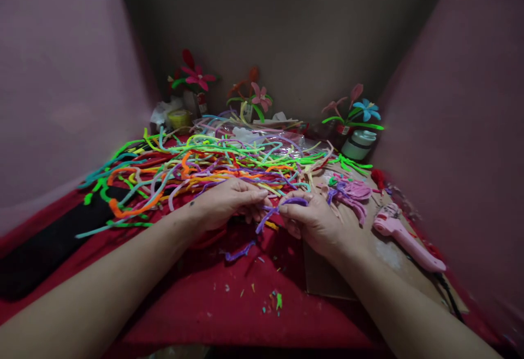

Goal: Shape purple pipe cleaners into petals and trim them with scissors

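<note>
A purple pipe cleaner, bent into a loop with loose ends, is held between my two hands above the red cloth. My left hand pinches one end of it with the thumb and fingers. The looped part is gripped by my right hand, its thumb pressed against the fingers. One short end hangs down between the hands. Below them on the cloth lies another bent purple pipe cleaner piece.
Many coloured pipe cleaners are heaped behind my hands. At right, a pink glue gun and pink and purple shaped pieces lie on cardboard. Pipe-cleaner flowers stand at the back. Small scraps dot the red cloth.
</note>
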`<state>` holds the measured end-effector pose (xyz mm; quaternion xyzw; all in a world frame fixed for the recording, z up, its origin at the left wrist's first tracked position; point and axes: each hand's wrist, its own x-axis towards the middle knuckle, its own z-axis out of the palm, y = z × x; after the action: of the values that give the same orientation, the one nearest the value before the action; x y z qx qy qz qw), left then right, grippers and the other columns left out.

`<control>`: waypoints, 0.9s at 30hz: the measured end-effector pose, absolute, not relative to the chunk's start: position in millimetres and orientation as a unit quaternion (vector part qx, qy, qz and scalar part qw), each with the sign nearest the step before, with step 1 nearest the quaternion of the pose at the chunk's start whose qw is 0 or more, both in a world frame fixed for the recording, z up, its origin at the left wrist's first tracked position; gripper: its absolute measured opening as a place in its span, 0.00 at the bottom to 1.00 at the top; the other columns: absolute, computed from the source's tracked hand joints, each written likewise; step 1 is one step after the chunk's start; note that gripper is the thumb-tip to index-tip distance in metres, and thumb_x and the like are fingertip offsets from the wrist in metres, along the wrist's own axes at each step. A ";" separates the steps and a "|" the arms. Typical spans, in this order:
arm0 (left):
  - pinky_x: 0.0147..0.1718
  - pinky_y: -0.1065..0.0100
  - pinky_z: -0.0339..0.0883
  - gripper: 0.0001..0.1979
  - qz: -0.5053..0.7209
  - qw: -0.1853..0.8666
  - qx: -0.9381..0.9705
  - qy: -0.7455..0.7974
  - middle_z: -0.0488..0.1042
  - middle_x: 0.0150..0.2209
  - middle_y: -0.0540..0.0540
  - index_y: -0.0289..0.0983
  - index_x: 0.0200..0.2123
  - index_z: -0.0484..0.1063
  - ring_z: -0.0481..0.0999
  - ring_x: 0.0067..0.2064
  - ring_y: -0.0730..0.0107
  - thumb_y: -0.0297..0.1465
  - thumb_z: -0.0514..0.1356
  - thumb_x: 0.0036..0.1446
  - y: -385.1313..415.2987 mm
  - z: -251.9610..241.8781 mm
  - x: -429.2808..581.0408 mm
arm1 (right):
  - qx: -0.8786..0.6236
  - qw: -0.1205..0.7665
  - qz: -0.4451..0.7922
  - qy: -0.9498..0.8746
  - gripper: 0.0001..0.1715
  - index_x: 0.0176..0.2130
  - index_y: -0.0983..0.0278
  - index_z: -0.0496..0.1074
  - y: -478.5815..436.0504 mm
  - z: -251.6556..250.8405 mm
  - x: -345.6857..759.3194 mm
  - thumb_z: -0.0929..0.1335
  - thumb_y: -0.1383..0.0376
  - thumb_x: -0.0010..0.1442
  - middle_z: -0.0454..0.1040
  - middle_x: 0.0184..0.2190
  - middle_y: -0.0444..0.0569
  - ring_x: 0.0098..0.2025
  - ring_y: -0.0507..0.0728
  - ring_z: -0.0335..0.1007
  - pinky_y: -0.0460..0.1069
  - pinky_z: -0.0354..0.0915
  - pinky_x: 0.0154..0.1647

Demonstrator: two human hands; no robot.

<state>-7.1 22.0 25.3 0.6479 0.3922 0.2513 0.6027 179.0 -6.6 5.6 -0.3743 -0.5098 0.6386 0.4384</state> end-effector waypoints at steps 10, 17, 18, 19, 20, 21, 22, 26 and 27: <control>0.26 0.72 0.59 0.13 0.174 0.634 0.680 0.324 0.72 0.23 0.47 0.33 0.30 0.75 0.67 0.24 0.74 0.38 0.57 0.53 9.5 31.1 -1.8 | -0.404 0.415 0.602 -0.549 0.04 0.25 0.66 0.68 -6.4 3.8 178.9 0.68 0.66 0.48 0.63 0.13 0.38 0.14 0.46 0.53 0.42 0.50 0.14; 0.24 0.72 0.59 0.14 0.168 0.588 0.709 0.350 0.70 0.20 0.47 0.32 0.24 0.72 0.65 0.22 0.75 0.35 0.54 0.54 6.8 32.2 2.7 | -0.418 0.407 0.569 -0.579 0.09 0.24 0.66 0.68 -10.2 8.9 176.3 0.68 0.62 0.49 0.63 0.13 0.38 0.14 0.46 0.54 0.43 0.51 0.15; 0.23 0.72 0.59 0.14 0.173 0.534 0.738 0.375 0.70 0.19 0.48 0.32 0.25 0.72 0.65 0.21 0.75 0.35 0.53 0.55 5.1 30.3 5.1 | -0.433 0.412 0.560 -0.573 0.09 0.24 0.66 0.68 -10.6 8.4 175.1 0.68 0.62 0.50 0.62 0.13 0.38 0.14 0.46 0.53 0.43 0.51 0.15; 0.23 0.72 0.59 0.14 0.183 0.449 0.776 0.403 0.69 0.19 0.47 0.32 0.25 0.71 0.65 0.21 0.74 0.34 0.52 0.56 2.9 27.4 7.7 | -0.449 0.419 0.551 -0.565 0.09 0.23 0.65 0.67 -10.9 7.3 173.8 0.67 0.63 0.50 0.61 0.12 0.38 0.13 0.46 0.52 0.43 0.50 0.14; 0.23 0.71 0.59 0.14 0.193 0.341 0.817 0.424 0.70 0.20 0.46 0.32 0.25 0.71 0.66 0.22 0.73 0.32 0.51 0.56 0.3 23.6 10.4 | -0.463 0.428 0.542 -0.556 0.10 0.22 0.65 0.65 -11.1 5.8 172.4 0.67 0.63 0.50 0.60 0.12 0.37 0.13 0.46 0.52 0.43 0.49 0.13; 0.25 0.70 0.59 0.13 0.198 0.216 0.852 0.434 0.70 0.21 0.45 0.32 0.25 0.71 0.66 0.23 0.71 0.30 0.50 0.56 -2.7 19.3 12.9 | -0.472 0.437 0.534 -0.549 0.11 0.20 0.65 0.63 -11.1 4.0 171.1 0.67 0.64 0.49 0.59 0.11 0.37 0.13 0.46 0.51 0.43 0.49 0.13; 0.26 0.68 0.60 0.13 0.194 0.102 0.878 0.427 0.71 0.22 0.43 0.32 0.26 0.71 0.67 0.25 0.68 0.27 0.49 0.55 -5.7 15.0 15.1 | -0.478 0.447 0.527 -0.542 0.12 0.19 0.64 0.62 -11.1 2.1 170.0 0.67 0.64 0.49 0.58 0.11 0.37 0.13 0.45 0.51 0.43 0.48 0.13; 0.29 0.65 0.61 0.12 0.170 -0.029 0.903 0.394 0.72 0.27 0.41 0.31 0.29 0.70 0.69 0.28 0.65 0.23 0.47 0.55 -11.6 7.6 18.3 | -0.480 0.459 0.536 -0.521 0.14 0.17 0.64 0.60 -9.7 -2.7 169.3 0.66 0.65 0.49 0.57 0.10 0.37 0.11 0.45 0.49 0.43 0.47 0.12; 0.29 0.67 0.61 0.12 0.182 0.025 0.898 0.399 0.72 0.27 0.42 0.32 0.30 0.70 0.69 0.28 0.67 0.25 0.48 0.56 -10.6 9.3 17.7 | -0.474 0.461 0.544 -0.517 0.13 0.18 0.64 0.61 -9.1 -2.9 170.0 0.66 0.65 0.49 0.57 0.10 0.37 0.11 0.46 0.49 0.43 0.47 0.11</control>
<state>17.7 -10.6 9.3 0.8985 0.3990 0.1815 0.0246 170.0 -9.1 -2.9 -0.4738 -0.5166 0.5441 0.4610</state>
